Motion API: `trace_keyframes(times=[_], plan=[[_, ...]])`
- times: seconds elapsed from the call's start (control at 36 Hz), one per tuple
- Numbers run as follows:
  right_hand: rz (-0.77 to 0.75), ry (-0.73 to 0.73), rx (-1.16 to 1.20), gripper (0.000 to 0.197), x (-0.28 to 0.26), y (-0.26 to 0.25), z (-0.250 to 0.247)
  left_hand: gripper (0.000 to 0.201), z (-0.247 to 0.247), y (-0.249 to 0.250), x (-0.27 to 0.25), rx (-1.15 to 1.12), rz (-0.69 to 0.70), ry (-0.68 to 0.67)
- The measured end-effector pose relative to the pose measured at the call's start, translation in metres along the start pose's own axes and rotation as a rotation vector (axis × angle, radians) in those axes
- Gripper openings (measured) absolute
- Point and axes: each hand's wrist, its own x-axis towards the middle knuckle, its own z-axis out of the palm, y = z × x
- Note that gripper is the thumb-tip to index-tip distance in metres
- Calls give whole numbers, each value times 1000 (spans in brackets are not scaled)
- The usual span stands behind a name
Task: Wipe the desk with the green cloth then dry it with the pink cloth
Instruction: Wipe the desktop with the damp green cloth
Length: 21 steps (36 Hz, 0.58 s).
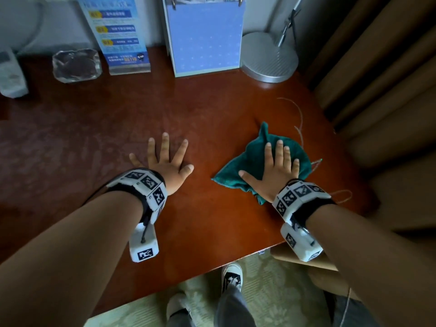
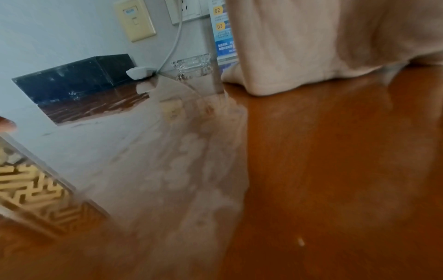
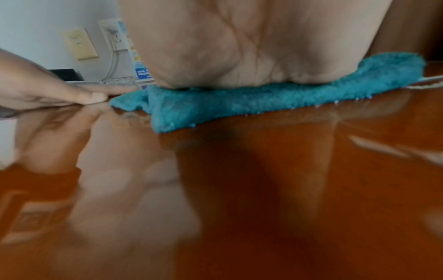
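The right hand [image 1: 274, 169], fingers spread flat, is pressing the green cloth [image 1: 253, 161] onto the worktop [image 1: 212, 220]; the wiping step is underway, and sweeping across unwiped areas probably comes next. The left hand [image 1: 168, 165] is lying splayed, holding nothing.

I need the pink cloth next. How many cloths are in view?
1: the green cloth, flat on the desk under the right hand. No pink cloth shows; it may be out of frame.

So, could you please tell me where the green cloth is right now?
In the head view the crumpled green terry cloth lies on the glossy red-brown wooden desk, right of centre, pressed flat under the right hand, in front of the round silver lamp base.
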Motion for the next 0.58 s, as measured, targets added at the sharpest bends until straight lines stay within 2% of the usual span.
trace_keyframes(times=[0.17,0.31,0.44,0.58], plan=[[-55,-4,-14,109,-27,11,11,60,3,17,-9,183,-65,134],[-139,-8,-46,111,-41,23,19,61,12,53,-19,155,36,194],[-258,-23,-92,105,-53,43,23,60,28,89,-16,113,141,101],[-416,-63,-121,97,-57,70,24,60,37,93,-9,104,120,35]])
